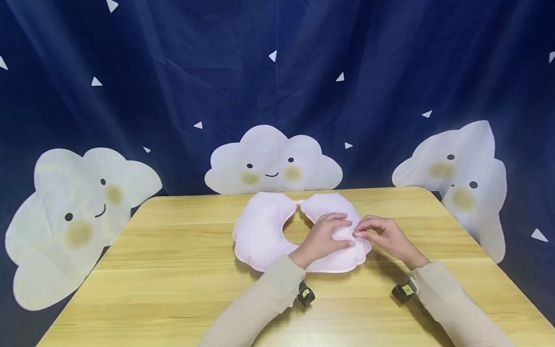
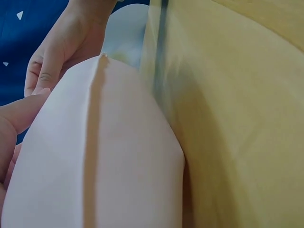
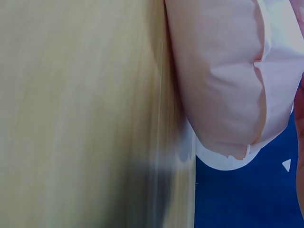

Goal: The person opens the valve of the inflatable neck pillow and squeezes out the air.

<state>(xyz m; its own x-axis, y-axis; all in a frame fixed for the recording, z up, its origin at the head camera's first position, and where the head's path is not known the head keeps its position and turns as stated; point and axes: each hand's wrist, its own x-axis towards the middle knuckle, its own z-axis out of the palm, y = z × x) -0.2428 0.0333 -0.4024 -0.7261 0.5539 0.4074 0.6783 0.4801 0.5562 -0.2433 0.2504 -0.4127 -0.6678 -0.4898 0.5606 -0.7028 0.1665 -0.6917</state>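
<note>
A pale pink, puffed-up neck pillow (image 1: 260, 236) is set flat on a wood-grain table (image 1: 173, 246), its two rounded ends pointed toward the far edge and joined by a short whitish link (image 1: 300, 203). Its outer rim is ringed by a raised seam, puckered at the near corners. The right-side arm of the pillow is touched by the left hand (image 1: 326, 237), whose fingers and thumb are spread apart. Just beside them, the thumb and forefinger of the right hand (image 1: 388, 237) are pinched together on a small grey piece (image 1: 355, 234), too small to be identified. Part of the pillow's inner curve is covered by the left hand; in the right wrist view, the right hand is mostly cut off by the frame. Beige sleeves (image 1: 264, 299) and black wrist cameras (image 1: 306, 295) are worn. The table is backed by a navy curtain (image 1: 173, 96) printed with white clouds (image 1: 269, 144) and triangles.
</note>
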